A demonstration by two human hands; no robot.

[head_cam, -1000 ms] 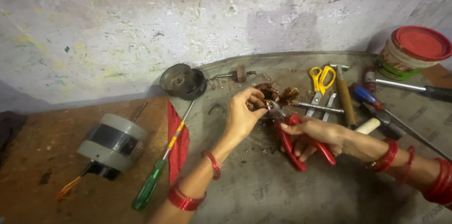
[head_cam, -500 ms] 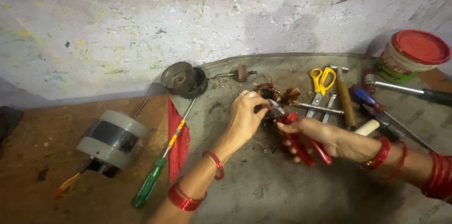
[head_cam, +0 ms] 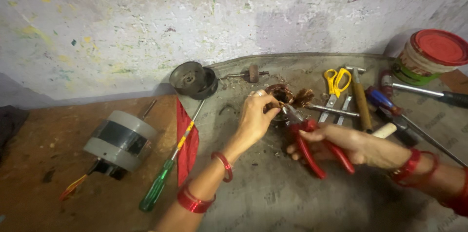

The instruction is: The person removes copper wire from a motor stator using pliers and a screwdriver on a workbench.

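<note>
Gripping the red-handled pliers (head_cam: 319, 151) in your right hand (head_cam: 341, 141), you had your fingers wrapped around both handles so the nose pointed up and left into the bundle of copper winding (head_cam: 287, 96). Your left hand (head_cam: 256, 117) was closed on that coppery bundle from the near side, thumb and fingertips pinching it, which held it steady against the tool's bite. The winding sat on the grey mat (head_cam: 292, 202), near the wall and between the dark round housing (head_cam: 192, 80) and the yellow-handled scissors (head_cam: 337, 80).

You kept the spare tools within the right arm's reach: the scissors, a wooden-handled hammer (head_cam: 361, 100) and a blue-handled screwdriver (head_cam: 385, 101) lay fanned just beyond the pliers. To your left, a green-handled screwdriver (head_cam: 163, 183) rested across a red cloth (head_cam: 187, 144), and a grey motor body (head_cam: 121, 139) lay on its side on the brown surface, well apart from the work. A red-lidded tub (head_cam: 431, 56) stood at the far right by the wall.
</note>
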